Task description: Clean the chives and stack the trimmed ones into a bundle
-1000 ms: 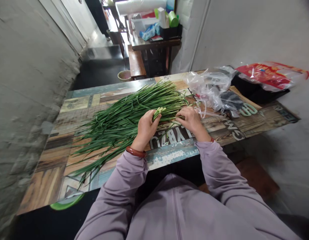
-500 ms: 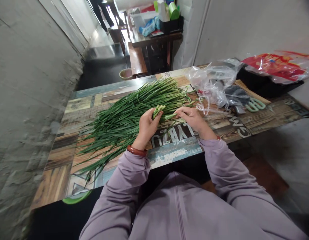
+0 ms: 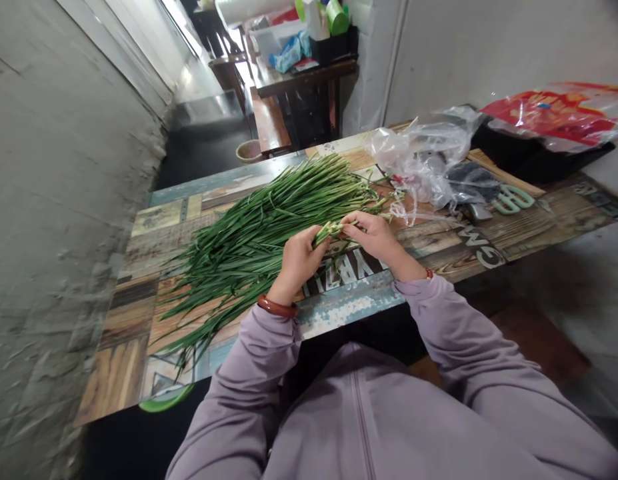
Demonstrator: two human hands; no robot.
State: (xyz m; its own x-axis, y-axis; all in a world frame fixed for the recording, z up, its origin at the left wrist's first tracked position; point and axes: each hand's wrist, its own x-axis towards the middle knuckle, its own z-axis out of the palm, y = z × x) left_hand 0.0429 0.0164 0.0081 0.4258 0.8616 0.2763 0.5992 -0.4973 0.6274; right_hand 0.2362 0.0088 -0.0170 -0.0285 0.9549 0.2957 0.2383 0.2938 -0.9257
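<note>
A big pile of long green chives (image 3: 259,227) lies across the patterned table (image 3: 339,307), leaves fanning to the left. My left hand (image 3: 297,261) is closed round a small bunch of chive stalks (image 3: 327,231) near their pale cut ends. My right hand (image 3: 371,233) pinches the same ends from the right, fingers closed. Both sleeves are lilac. A reddish bangle (image 3: 276,307) circles my left wrist.
Crumpled clear plastic bags (image 3: 423,157) lie right of the chives, with green-handled scissors (image 3: 511,199) beside them. A red and white bag (image 3: 559,113) sits at far right. A green dish (image 3: 163,399) pokes from under the table's near edge. A cluttered dark table (image 3: 309,70) stands behind.
My right hand has moved left onto the stalk ends held in my left hand. The camera view has shifted slightly, so the table sits a bit further left.
</note>
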